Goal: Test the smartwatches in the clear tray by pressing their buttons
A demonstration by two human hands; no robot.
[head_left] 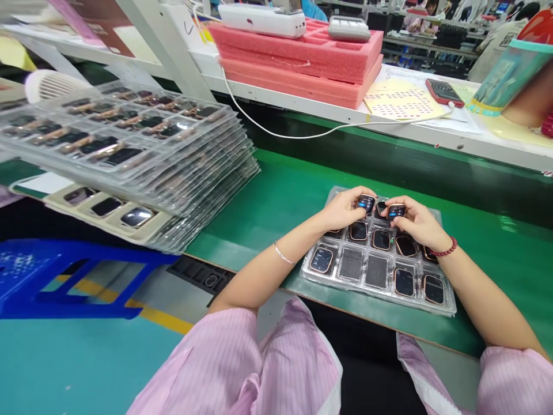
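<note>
My left hand (347,208) grips a smartwatch without a strap, its screen lit, above the far side of a clear plastic tray (309,275). In my right hand (418,221) is a second lit smartwatch (396,212), held a little to the right of the first smartwatch (366,203). Several dark-screened watch bodies with gold-coloured rims lie in the tray's pockets, among them one at the near left corner (322,260). Two pockets in the near row (352,264) hold no watch. My hands cover part of the far row.
To the left rises a tall stack of clear trays (203,173) filled with watches, with a beige tray (64,202) jutting out below. Red foam blocks (294,63), a phone (444,93) and a teal cup (501,75) stand on the shelf. A white cable (294,137) droops from it. A blue stool (26,276) is at lower left.
</note>
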